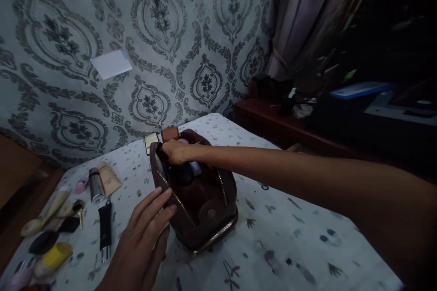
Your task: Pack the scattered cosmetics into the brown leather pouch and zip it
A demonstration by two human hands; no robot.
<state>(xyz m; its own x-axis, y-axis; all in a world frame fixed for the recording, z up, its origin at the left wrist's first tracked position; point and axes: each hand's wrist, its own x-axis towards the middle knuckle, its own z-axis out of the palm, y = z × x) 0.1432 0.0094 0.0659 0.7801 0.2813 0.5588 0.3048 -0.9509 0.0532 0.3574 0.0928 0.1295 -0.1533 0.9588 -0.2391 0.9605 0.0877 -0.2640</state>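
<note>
A dark brown zippered bag (205, 232) stands unzipped on the table, its mouth gaping toward me. My right hand (178, 152) reaches into its far left part, and the fingertips are hidden by the dim inside. Below that hand a dark rounded item (182, 175) and a pale item (195, 168) show in the bag. My left hand (145, 229) rests its outstretched fingers against the bag's left side, with nothing held. Just behind the bag are a brown leather piece (170, 134) and a pale card-like item (151, 142).
To the left lie a black tube (105, 227), a silver cylinder (96, 185), a peach tube (109, 179), a yellow-capped item (57, 255) and several other small items. The patterned cloth (273, 227) covers the table, which meets a wallpapered wall. A reddish ledge (262, 120) runs along the right.
</note>
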